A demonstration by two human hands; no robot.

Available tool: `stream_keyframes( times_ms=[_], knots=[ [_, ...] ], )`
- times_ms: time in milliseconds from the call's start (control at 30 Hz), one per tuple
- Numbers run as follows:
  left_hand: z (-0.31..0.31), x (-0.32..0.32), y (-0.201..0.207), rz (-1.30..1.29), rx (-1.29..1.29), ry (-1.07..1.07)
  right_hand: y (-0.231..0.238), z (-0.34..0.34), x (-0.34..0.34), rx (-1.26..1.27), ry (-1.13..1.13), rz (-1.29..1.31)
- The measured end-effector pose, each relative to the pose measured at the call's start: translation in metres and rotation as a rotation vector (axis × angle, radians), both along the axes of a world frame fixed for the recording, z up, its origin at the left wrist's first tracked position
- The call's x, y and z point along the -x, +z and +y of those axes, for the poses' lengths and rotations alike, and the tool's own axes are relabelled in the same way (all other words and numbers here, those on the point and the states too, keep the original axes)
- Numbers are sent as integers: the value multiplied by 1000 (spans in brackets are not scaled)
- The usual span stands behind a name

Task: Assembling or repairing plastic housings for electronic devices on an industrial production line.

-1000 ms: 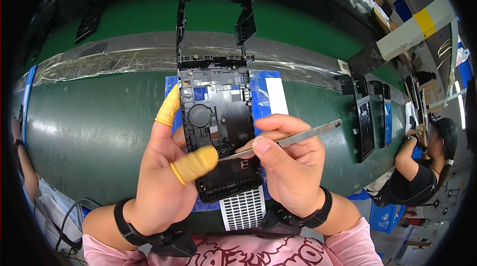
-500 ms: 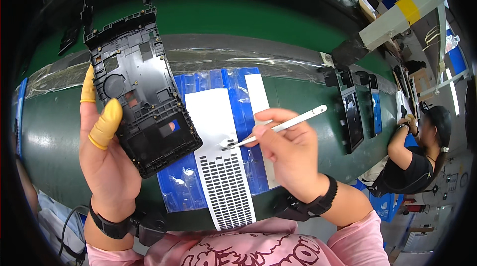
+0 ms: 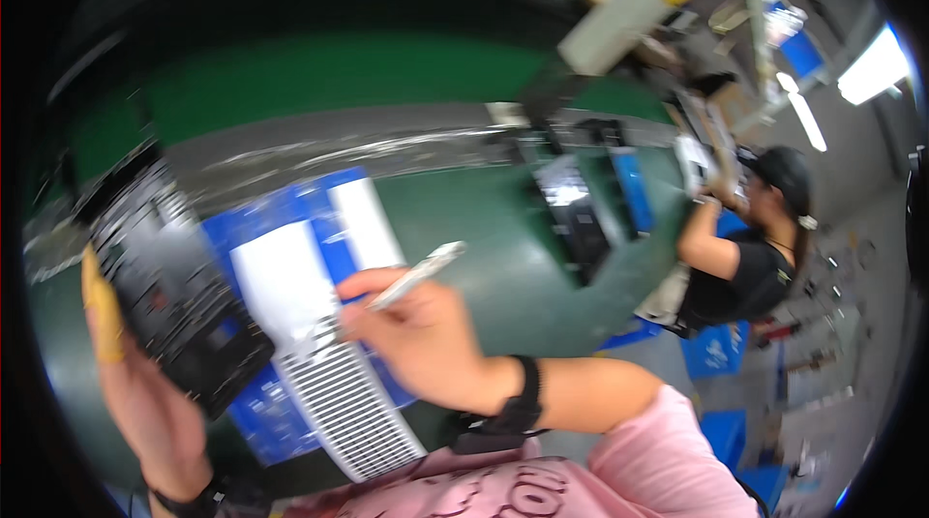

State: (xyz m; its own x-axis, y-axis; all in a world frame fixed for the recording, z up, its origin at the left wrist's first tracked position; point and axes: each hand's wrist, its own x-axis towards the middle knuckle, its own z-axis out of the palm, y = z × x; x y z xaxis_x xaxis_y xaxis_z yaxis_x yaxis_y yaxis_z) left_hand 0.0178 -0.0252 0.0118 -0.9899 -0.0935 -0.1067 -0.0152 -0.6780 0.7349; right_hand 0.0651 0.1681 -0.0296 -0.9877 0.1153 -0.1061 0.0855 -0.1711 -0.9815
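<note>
Black frame (image 3: pixel 179 291) held in left fingers (image 3: pixel 101 310), right fingers (image 3: pixel 375 280) pinched around slim tool (image 3: pixel 421 273), patterned sheet (image 3: pixel 353 412) below

The person wears a dark-printed pink shirt (image 3: pixel 629 479), black wrist straps (image 3: pixel 525 400), yellow finger cover (image 3: pixel 104 310).

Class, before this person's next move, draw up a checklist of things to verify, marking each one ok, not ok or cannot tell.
1. Black housing held in the left hand: ok.
2. Yellow finger cover worn on the left hand: ok, at least one shows.
3. Slim tool held in the right hand: ok.
4. White sheet lying over the blue mat: ok.
5. Tool's tip holding one of the small black pieces: cannot tell, too blurred.
6. View sharp enough for fine inspection: not ok, motion blur.
</note>
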Motion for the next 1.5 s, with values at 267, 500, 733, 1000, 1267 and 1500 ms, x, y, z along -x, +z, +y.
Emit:
stream_keyframes(
  times_ms=[267,500,733,1000,1267,1500],
  knots=[
    [18,-8,-5,-3,209,-43,37,4,-6,131,-71,38],
    [28,-14,-9,-145,-19,-385,43,-8,10,259,89,309],
    [27,-18,-6,-139,-27,-397,29,-14,15,277,64,254],
    [28,-21,-3,-140,-45,-407,27,-14,15,320,37,238],
    [27,-21,-3,-129,-46,-413,29,-15,16,277,86,212],
    [28,-21,-5,-119,-62,-409,29,-16,16,269,70,207]
  ],
)
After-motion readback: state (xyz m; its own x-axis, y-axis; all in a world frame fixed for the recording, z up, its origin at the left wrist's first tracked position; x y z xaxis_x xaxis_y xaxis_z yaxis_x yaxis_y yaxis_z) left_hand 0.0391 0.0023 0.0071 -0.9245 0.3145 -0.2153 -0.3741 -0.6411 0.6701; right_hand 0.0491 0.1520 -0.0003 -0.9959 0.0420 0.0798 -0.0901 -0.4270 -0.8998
